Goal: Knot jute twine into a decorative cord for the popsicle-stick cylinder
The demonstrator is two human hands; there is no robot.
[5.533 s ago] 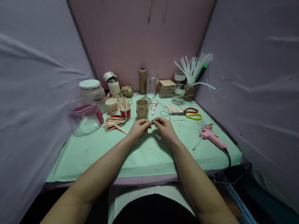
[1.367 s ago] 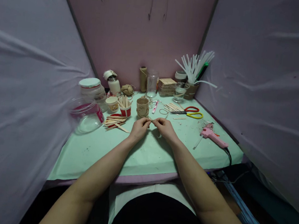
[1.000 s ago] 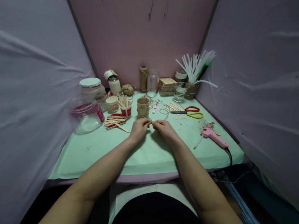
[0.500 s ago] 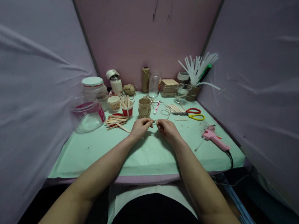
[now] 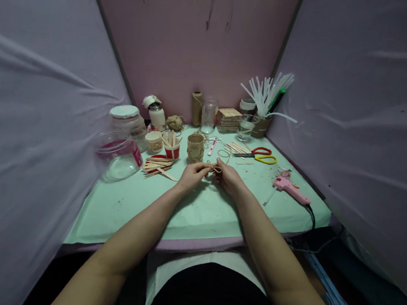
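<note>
Between my two hands is a looped piece of twine (image 5: 216, 169), held just above the table in front of a brown decorated cup (image 5: 195, 148). The fingers of my left hand (image 5: 194, 173) pinch one side of the loop. My right hand (image 5: 227, 177) is closed on the other side, its thumb raised along the twine. A thin strand of twine (image 5: 222, 153) curls on the table beyond my right hand. Close by lies a pink and white pen-like tool (image 5: 212, 147).
Scissors (image 5: 261, 155) and a pink glue gun (image 5: 290, 188) lie to the right. On the left are clear jars (image 5: 115, 158), loose wooden sticks (image 5: 157, 166) and a red cup (image 5: 172, 150) of sticks. Glue sticks (image 5: 267, 96) fan from a pot at the back right.
The twine now shows as a larger bow-like loop between my fingers. My right thumb has lifted and the right hand has turned slightly; the view has shifted a little.
</note>
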